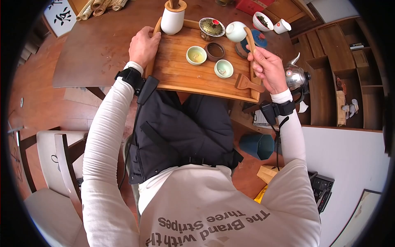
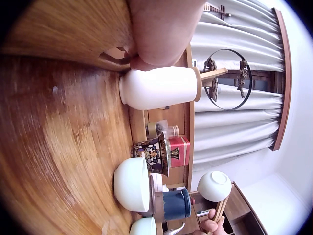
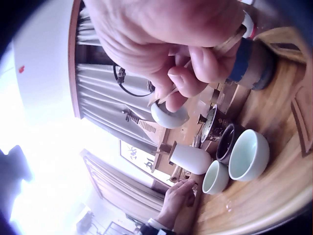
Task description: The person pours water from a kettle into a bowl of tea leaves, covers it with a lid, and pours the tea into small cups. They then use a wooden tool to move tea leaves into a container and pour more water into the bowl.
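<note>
My right hand (image 1: 269, 70) pinches wooden tongs (image 1: 249, 38), whose far ends hold a white cup (image 1: 235, 31) tilted above the tray's back right; the cup's base shows in the left wrist view (image 2: 215, 186). My left hand (image 1: 144, 46) grips the left side of the wooden tray (image 1: 177, 74), beside a white vase-shaped holder (image 1: 172, 20). On the tray stand a pale green cup with yellowish liquid (image 1: 196, 55), a dark brown cup (image 1: 214, 51), another pale green cup (image 1: 223, 68) and a patterned lidded bowl (image 1: 211, 28). A flat wooden brush (image 1: 248, 83) lies at the front right.
A blue-lidded pot (image 1: 258, 38) stands by the tray's right side. Beyond are a bowl of leaves (image 1: 263, 21), a small white cup (image 1: 282, 26) and a red box (image 1: 252, 5). A steel kettle (image 1: 295, 76) is at the right, a bin (image 1: 257, 146) below.
</note>
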Available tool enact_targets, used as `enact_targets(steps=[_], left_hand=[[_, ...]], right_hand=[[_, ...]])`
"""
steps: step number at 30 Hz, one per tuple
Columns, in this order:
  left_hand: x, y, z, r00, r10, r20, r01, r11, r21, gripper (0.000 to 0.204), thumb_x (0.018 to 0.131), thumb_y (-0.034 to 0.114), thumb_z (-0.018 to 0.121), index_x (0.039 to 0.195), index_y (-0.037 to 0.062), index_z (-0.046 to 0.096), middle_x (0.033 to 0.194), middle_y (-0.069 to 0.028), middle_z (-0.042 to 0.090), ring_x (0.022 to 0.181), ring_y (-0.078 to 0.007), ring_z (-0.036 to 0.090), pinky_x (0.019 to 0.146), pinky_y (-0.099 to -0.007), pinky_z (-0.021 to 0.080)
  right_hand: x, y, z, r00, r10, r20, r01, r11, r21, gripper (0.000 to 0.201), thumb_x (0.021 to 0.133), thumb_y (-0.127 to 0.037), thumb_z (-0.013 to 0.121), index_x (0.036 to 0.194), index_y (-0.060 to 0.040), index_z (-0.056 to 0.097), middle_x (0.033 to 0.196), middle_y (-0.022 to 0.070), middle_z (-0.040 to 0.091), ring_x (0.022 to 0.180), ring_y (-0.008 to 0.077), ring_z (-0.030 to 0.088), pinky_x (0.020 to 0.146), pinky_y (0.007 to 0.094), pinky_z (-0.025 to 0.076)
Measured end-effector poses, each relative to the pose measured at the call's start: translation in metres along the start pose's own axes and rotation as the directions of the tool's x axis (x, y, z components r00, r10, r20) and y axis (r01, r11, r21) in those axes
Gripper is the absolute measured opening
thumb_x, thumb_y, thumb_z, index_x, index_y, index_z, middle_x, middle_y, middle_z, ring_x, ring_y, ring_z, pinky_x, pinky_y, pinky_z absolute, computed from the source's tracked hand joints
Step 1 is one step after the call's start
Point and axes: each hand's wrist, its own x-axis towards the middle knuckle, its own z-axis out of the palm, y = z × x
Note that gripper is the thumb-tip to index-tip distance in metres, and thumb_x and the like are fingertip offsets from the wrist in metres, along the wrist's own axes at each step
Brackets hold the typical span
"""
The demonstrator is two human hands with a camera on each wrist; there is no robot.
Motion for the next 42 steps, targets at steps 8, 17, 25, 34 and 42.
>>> enact_targets(steps=[8, 17, 25, 34, 42], left_hand=[[-0.001, 0.001, 0.000, 1.000, 0.008, 0.001, -0.008, 1.000, 0.009, 0.045, 0.093, 0.039, 0.064, 0.125, 0.0075, 0.067, 0.111, -0.0153, 0.074, 0.109, -0.0351, 0.068, 0.096, -0.0438, 0.052], [-0.001, 0.004, -0.002, 1.000, -0.020, 0.014, 0.020, 1.000, -0.005, 0.045, 0.092, 0.040, 0.064, 0.124, 0.0081, 0.068, 0.110, -0.0146, 0.075, 0.109, -0.0346, 0.068, 0.096, -0.0440, 0.052], [0.000, 0.000, -0.001, 1.000, -0.004, 0.007, 0.004, 1.000, -0.006, 0.045, 0.092, 0.039, 0.064, 0.124, 0.0078, 0.068, 0.111, -0.0152, 0.074, 0.109, -0.0352, 0.068, 0.095, -0.0438, 0.052], [0.002, -0.003, 0.001, 1.000, 0.011, -0.009, -0.011, 1.000, -0.003, 0.045, 0.092, 0.039, 0.064, 0.123, 0.0077, 0.068, 0.111, -0.0148, 0.075, 0.109, -0.0352, 0.068, 0.096, -0.0442, 0.052], [0.000, 0.003, -0.003, 1.000, -0.018, 0.019, 0.018, 1.000, -0.008, 0.045, 0.092, 0.039, 0.063, 0.124, 0.0077, 0.068, 0.112, -0.0129, 0.075, 0.109, -0.0343, 0.068, 0.096, -0.0438, 0.052]], right_hand=[[-0.026, -0.006, 0.026, 0.908, -0.296, 0.296, 0.419, 0.657, -0.627, 0.029, 0.094, -0.014, 0.070, 0.118, 0.0023, 0.071, 0.093, 0.0103, 0.075, 0.075, 0.0179, 0.068, 0.067, 0.0306, 0.054], [-0.034, -0.005, 0.050, 0.725, -0.248, 0.643, 0.619, -0.174, -0.766, 0.022, 0.086, -0.012, 0.068, 0.107, -0.0088, 0.073, 0.084, 0.0038, 0.066, 0.078, 0.0220, 0.070, 0.058, 0.0379, 0.053], [-0.031, -0.008, 0.051, 0.689, -0.194, 0.699, 0.647, -0.271, -0.713, 0.029, 0.081, -0.009, 0.065, 0.110, -0.0090, 0.072, 0.085, 0.0023, 0.063, 0.080, 0.0174, 0.069, 0.057, 0.0345, 0.053], [-0.014, -0.037, 0.056, 0.705, -0.337, 0.624, 0.621, -0.133, -0.773, 0.024, 0.086, -0.013, 0.069, 0.110, -0.0107, 0.074, 0.083, 0.0051, 0.067, 0.075, 0.0250, 0.068, 0.057, 0.0394, 0.052], [0.016, -0.008, 0.069, 0.699, -0.307, 0.646, 0.641, -0.131, -0.756, 0.019, 0.089, -0.016, 0.072, 0.106, -0.0091, 0.076, 0.080, 0.0067, 0.066, 0.069, 0.0286, 0.066, 0.055, 0.0397, 0.050]])
